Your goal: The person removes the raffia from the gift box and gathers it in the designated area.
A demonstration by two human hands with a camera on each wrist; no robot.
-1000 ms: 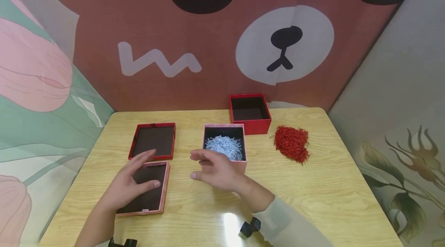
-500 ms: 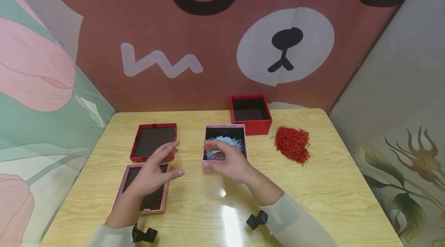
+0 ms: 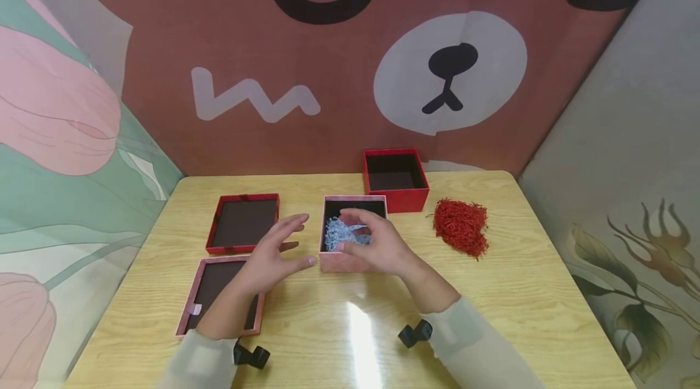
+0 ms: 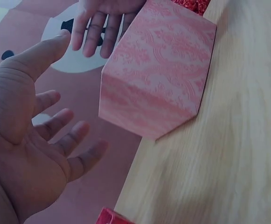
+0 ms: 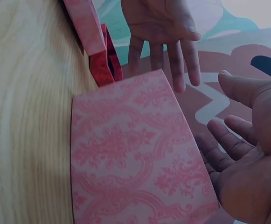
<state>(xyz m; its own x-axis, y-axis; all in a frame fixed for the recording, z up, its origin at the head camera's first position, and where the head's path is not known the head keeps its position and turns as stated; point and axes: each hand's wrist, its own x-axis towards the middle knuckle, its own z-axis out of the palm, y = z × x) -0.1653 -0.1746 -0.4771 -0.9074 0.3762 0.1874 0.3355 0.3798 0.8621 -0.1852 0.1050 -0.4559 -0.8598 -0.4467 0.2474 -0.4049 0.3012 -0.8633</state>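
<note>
A pink patterned box [image 3: 340, 264] stands at mid-table, its dark inside partly filled with blue shredded paper [image 3: 336, 234]. My right hand [image 3: 381, 248] hovers over the box's right side, fingers loosely bent and apart from the thumb, with nothing visible between them. To the left of the box, my left hand [image 3: 269, 264] is held in the air, fingers spread. Both wrist views show the box's outer wall [image 4: 158, 60] [image 5: 126, 149] and loosely extended fingers on each hand. Part of the blue paper is hidden behind my right hand.
A pink lid [image 3: 219, 276] lies inside up under my left forearm. Behind it is a red lid [image 3: 244, 223], also inside up. An unfilled red box [image 3: 401, 199] stands at the back, with a pile of red shredded paper [image 3: 460, 227] to its right.
Both hands have moved forward and to the right. My right hand has risen from the pink box's front left to over its right side; my left has left the pink lid's area.
</note>
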